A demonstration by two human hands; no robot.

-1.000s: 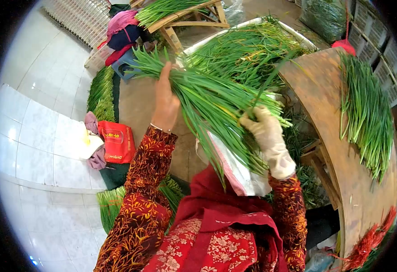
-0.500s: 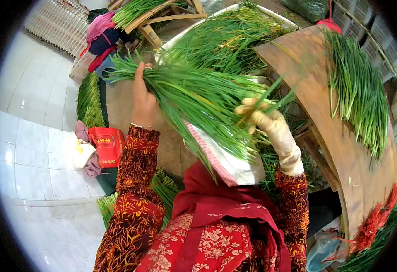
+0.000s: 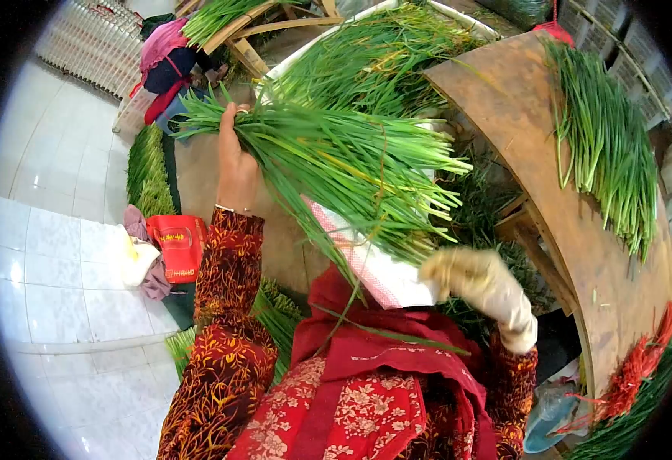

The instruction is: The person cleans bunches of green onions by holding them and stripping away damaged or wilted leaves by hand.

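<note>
My left hand point(image 3: 238, 170) is closed around the leafy end of a bunch of garlic chives point(image 3: 336, 157). The bunch fans out to the right, its pale stem ends loose, with a few yellowed blades among the green. Gloved in pale, stained material, my right hand point(image 3: 478, 287) is just below the stem ends, beside the white bag point(image 3: 386, 276) with a pink edge on my lap. Motion smears its fingers, so I cannot tell whether they hold anything. A loose blade lies across my red apron point(image 3: 359, 399).
A white-rimmed heap of chives point(image 3: 374, 57) lies ahead. On the right, a curved wooden board point(image 3: 535, 146) carries more chives point(image 3: 608, 146) and red ties point(image 3: 642, 364). A red bag point(image 3: 176, 244) sits on the left. Another person point(image 3: 169, 65) is at the upper left.
My right hand has moved down and right, away from the stems, and the blades it had in its fingers are no longer seen there. A loose blade now crosses my apron. My left hand keeps its hold.
</note>
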